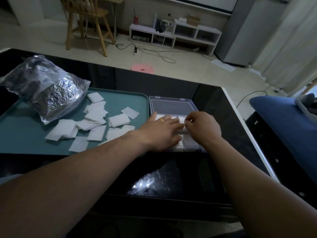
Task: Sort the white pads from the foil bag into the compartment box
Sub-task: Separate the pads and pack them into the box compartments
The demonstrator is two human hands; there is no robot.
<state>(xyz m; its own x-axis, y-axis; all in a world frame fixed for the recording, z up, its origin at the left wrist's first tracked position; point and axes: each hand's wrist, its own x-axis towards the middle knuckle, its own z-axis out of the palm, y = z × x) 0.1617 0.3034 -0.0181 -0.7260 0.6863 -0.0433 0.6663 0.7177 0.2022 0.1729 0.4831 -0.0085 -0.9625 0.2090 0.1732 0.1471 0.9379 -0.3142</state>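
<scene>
Both hands are over the clear compartment box [173, 107], whose lid stands open at the back. My left hand [161, 133], with a gold ring, lies flat with fingers spread on white pads inside the box [179, 145]. My right hand [204, 127] has its fingertips pinched on the edge of a white pad in the box, beside the left fingers. The hands hide most of the compartments. Several loose white pads [96, 122] lie scattered on the teal tray [127, 98]. The crinkled foil bag [46, 88] rests on the tray's far left corner.
Tray and box sit on a glossy black table [171, 182] with a white right edge. A dark phone-like slab [6, 102] lies at the far left. A blue cushioned seat [281, 117] is to the right. Beyond the table are a wooden chair [87, 23], a pink stool [142, 69] and cables.
</scene>
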